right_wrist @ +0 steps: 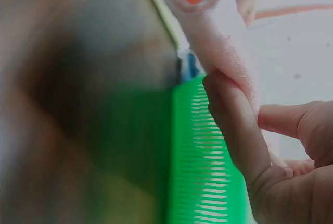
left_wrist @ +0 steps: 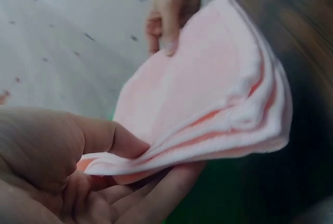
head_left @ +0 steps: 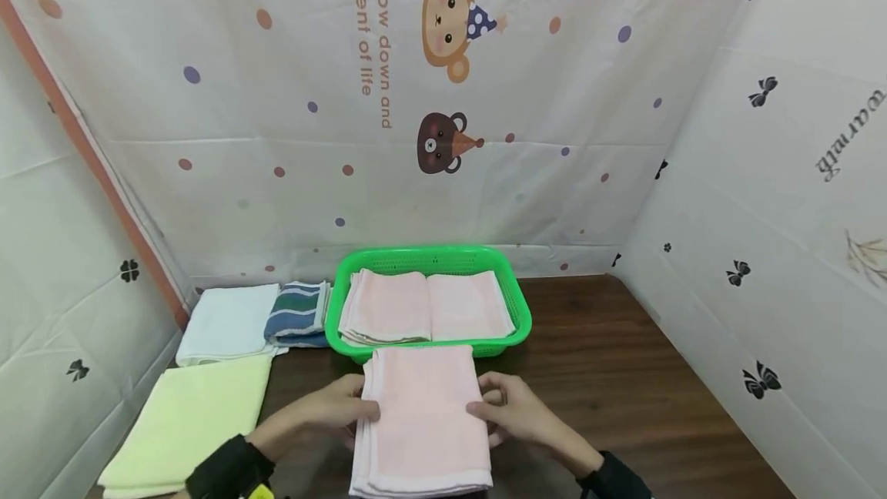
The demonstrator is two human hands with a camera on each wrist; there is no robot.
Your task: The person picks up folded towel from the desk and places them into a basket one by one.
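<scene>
Both hands hold a folded pink towel (head_left: 426, 422) with pale edges, in front of the green basket (head_left: 433, 252). My left hand (head_left: 341, 404) pinches its left side, thumb on top and fingers beneath. On the opposite side my right hand (head_left: 513, 410) grips the towel between thumb and fingers. The left wrist view shows the layered, open edges of the towel (left_wrist: 197, 88); in the right wrist view its rounded fold (right_wrist: 223, 41) lies between thumb and fingers. Inside the basket, folded pink towels (head_left: 391, 306) lie side by side in two piles.
Left of the basket are a folded white towel (head_left: 225, 322) and a striped blue and green towel (head_left: 299, 313). A yellow-green towel (head_left: 194, 422) lies nearer at the left. The brown wooden table (head_left: 610, 360) is bordered by printed white cloth walls (head_left: 485, 206).
</scene>
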